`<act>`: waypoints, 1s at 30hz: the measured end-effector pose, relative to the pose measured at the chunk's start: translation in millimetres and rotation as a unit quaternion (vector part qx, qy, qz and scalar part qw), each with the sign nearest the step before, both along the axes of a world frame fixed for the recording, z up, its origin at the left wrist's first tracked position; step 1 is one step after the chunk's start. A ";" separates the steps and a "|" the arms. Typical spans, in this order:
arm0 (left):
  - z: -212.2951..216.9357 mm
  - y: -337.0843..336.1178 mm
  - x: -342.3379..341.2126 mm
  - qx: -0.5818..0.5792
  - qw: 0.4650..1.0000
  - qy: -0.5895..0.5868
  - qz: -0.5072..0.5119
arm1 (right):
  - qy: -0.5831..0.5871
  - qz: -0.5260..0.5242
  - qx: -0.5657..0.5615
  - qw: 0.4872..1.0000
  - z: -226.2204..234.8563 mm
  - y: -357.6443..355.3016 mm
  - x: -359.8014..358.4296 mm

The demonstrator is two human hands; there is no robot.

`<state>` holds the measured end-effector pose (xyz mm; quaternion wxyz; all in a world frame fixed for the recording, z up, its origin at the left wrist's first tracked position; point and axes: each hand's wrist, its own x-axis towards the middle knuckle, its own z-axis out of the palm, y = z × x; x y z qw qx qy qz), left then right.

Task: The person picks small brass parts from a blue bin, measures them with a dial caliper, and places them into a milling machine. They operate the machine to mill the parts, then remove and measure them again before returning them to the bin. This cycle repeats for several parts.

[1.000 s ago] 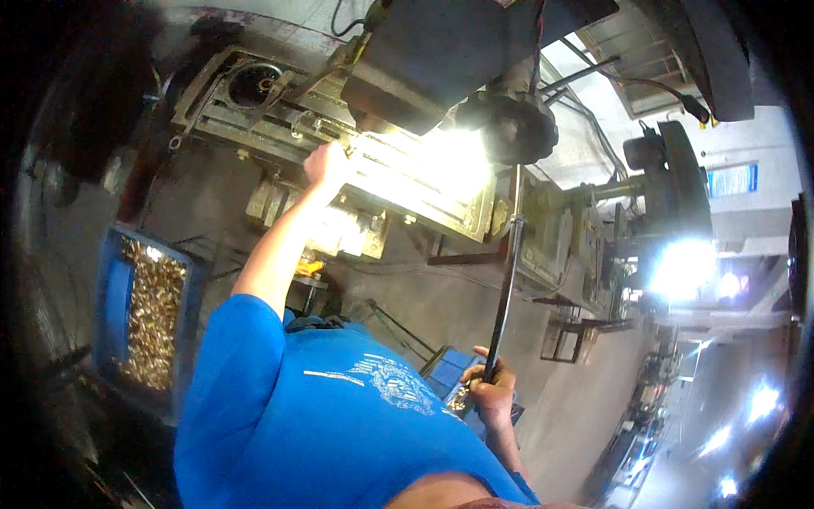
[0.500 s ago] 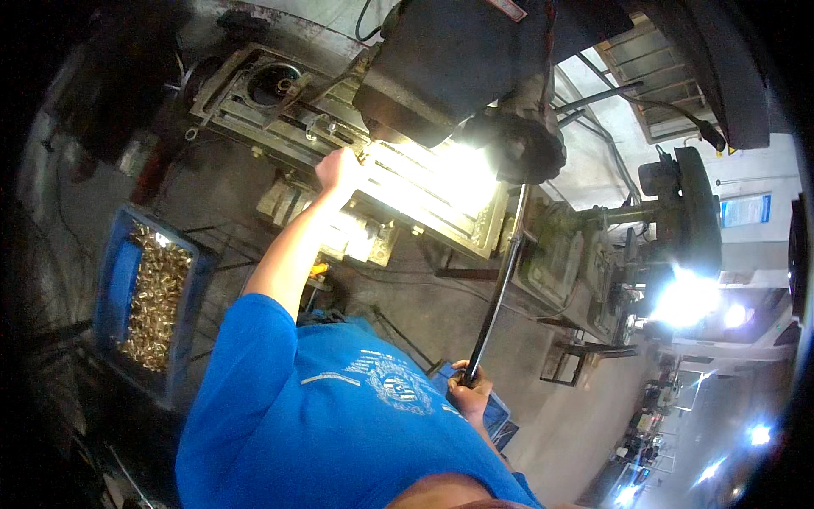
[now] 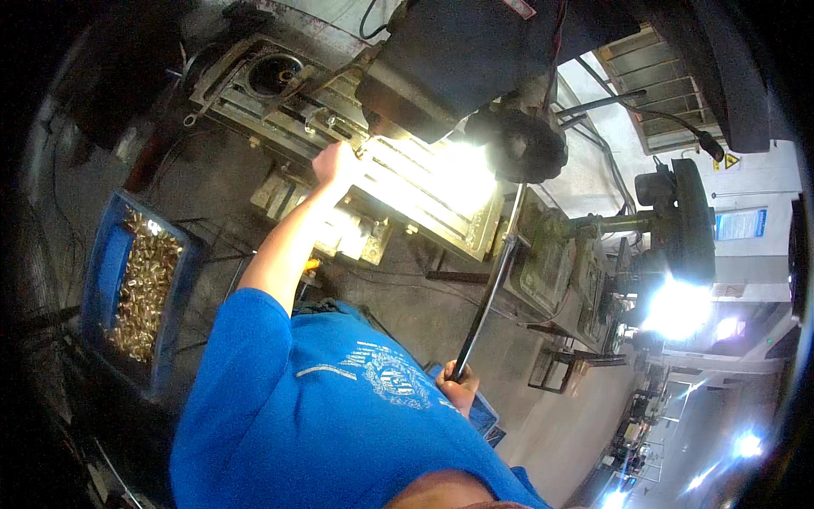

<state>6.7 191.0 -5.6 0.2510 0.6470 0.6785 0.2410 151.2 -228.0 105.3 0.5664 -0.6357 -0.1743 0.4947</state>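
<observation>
Black lever (image 3: 482,312) gripped by right hand (image 3: 460,392), left hand (image 3: 336,165) at slotted metal table (image 3: 409,181), grip unclear, grey workshop floor (image 3: 543,416).

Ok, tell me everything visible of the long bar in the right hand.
The long bar is slim and round, glossy black below, thinner and metallic-looking above, with a collar-like joint between. It slants down and leftward in view from the dark round hub. The right hand grips its lower end; how its top attaches is unclear.
</observation>
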 end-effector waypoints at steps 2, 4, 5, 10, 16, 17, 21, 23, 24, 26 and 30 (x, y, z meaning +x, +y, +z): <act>-0.6 0.7 1.1 0.000 1.000 0.002 -0.010 | 0.012 -0.018 0.010 1.000 -7.1 2.3 -3.2; -4.3 0.3 -0.2 -0.003 1.000 -0.001 -0.011 | 0.031 -0.021 0.025 0.999 -11.1 4.8 -4.4; -2.9 0.7 -0.5 -0.008 1.000 0.007 -0.015 | 0.044 -0.014 0.035 0.998 -12.2 5.8 -4.6; -2.4 3.9 -0.2 -0.024 0.999 0.022 -0.029 | 0.028 -0.005 0.043 0.999 -34.9 1.7 2.8; 12.4 2.2 -4.1 -0.041 0.998 0.039 -0.039 | 0.012 0.010 0.056 0.998 -37.5 9.2 -1.2; 14.8 4.1 -4.4 -0.042 0.996 0.052 -0.055 | -0.012 0.003 0.041 0.999 -38.3 10.1 -2.4; 13.9 8.3 -6.1 -0.036 0.993 0.079 -0.083 | -0.027 -0.015 0.024 0.999 -37.9 16.8 -7.9; 11.8 7.1 -2.6 -0.025 0.995 0.061 -0.074 | -0.068 -0.020 0.011 0.997 -47.2 14.6 -6.6; 12.0 3.2 -0.4 -0.018 0.997 0.043 -0.064 | -0.126 -0.020 -0.009 0.992 -64.5 9.0 -0.5; 9.4 -0.4 2.3 -0.011 0.999 0.026 -0.044 | -0.146 -0.018 -0.012 0.989 -63.4 12.7 -3.8; 8.2 -0.8 3.8 -0.012 0.999 0.030 -0.023 | -0.067 -0.015 0.031 0.997 -55.2 19.5 -6.6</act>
